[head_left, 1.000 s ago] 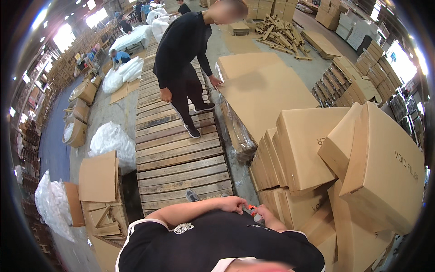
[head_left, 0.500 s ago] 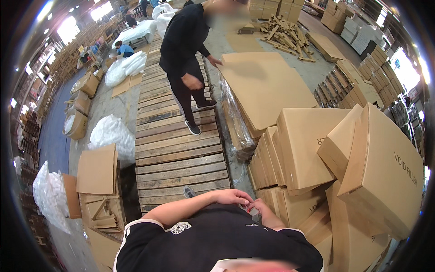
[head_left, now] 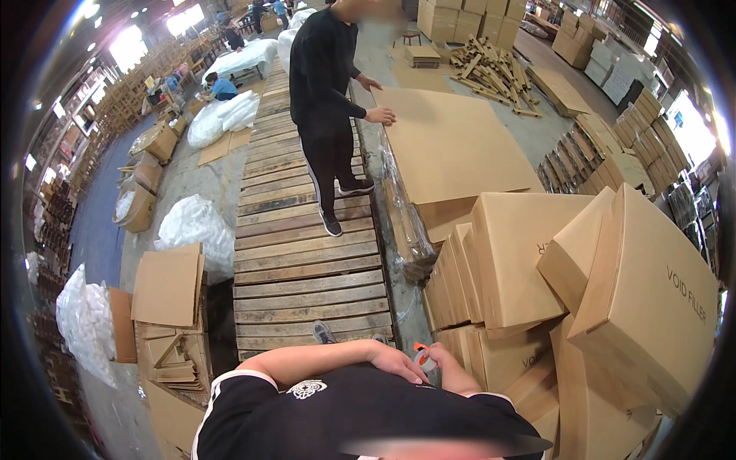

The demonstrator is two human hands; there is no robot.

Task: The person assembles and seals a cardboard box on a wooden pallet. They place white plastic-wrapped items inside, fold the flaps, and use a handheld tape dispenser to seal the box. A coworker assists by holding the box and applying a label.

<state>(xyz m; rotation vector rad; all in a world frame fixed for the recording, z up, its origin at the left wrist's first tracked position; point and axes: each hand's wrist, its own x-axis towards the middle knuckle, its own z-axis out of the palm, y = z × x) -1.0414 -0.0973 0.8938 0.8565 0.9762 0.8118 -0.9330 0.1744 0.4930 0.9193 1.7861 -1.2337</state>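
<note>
In front of my belly, my right hand (head_left: pixel 440 356) grips a small tape dispenser (head_left: pixel 422 358) with a clear roll and orange-red parts. My left hand (head_left: pixel 399 363) lies against my dark shirt just left of it, fingers stretched and holding nothing that I can see. Right of my hands stand several brown cardboard cartons (head_left: pixel 521 261), some tilted against each other. Further ahead, a co-worker (head_left: pixel 326 92) in dark clothes has both hands at the left edge of a large flat cardboard stack (head_left: pixel 460 146).
A slatted wooden walkway (head_left: pixel 307 284) runs ahead under my feet. To its left are folded cardboard (head_left: pixel 169 284), a white plastic bundle (head_left: pixel 195 234) and open cartons (head_left: pixel 136 207). Wooden pieces (head_left: pixel 494 73) lie piled at the far right.
My hands have come apart, the right one lifting the tape dispenser into clearer view. The co-worker's nearer hand has moved onto the cardboard. The view has shifted slightly.
</note>
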